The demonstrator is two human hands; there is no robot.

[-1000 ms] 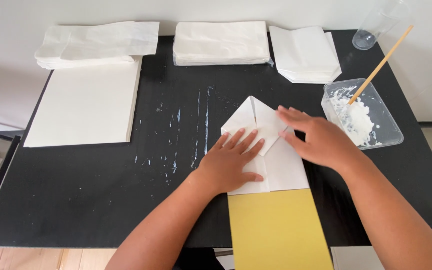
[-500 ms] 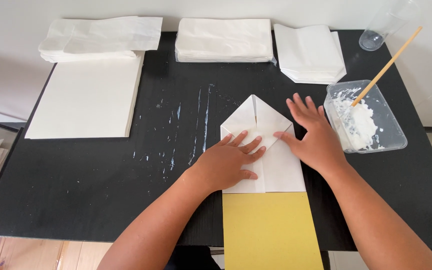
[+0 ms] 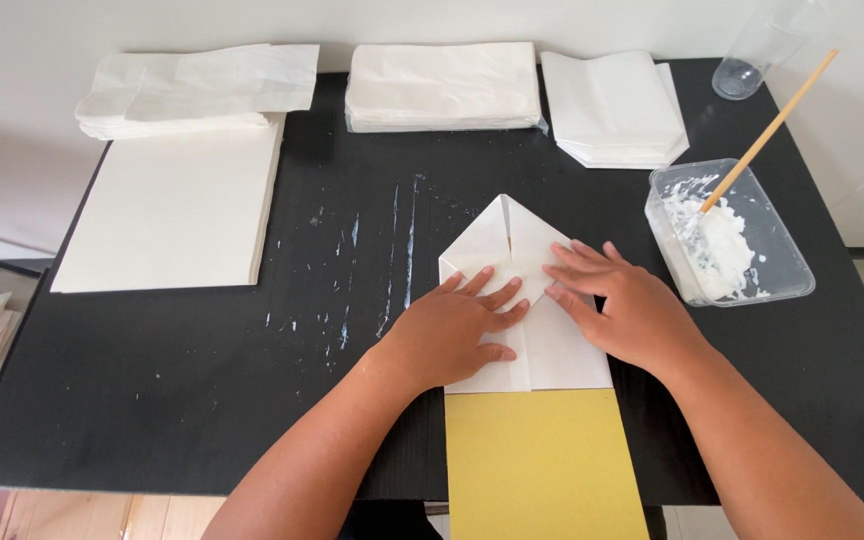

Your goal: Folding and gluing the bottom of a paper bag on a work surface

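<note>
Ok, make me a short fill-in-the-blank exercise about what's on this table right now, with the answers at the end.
1. Both hands press flat on a folded sheet of ____ paper.
2. The stick leans in a clear tub holding white ____.
3. Below the folded sheet lies a ____ card.
4. The left hand and right hand rest on a ____ table.

Answers: white; paste; yellow; black

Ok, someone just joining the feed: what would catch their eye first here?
Both hands pressing flat on the folded white paper with a pointed top, at the middle of the black table: the left hand on its left half, the right hand on its right. Just below lies a yellow sheet, and to the right a clear tub of white paste with a wooden stick leaning in it.
</note>
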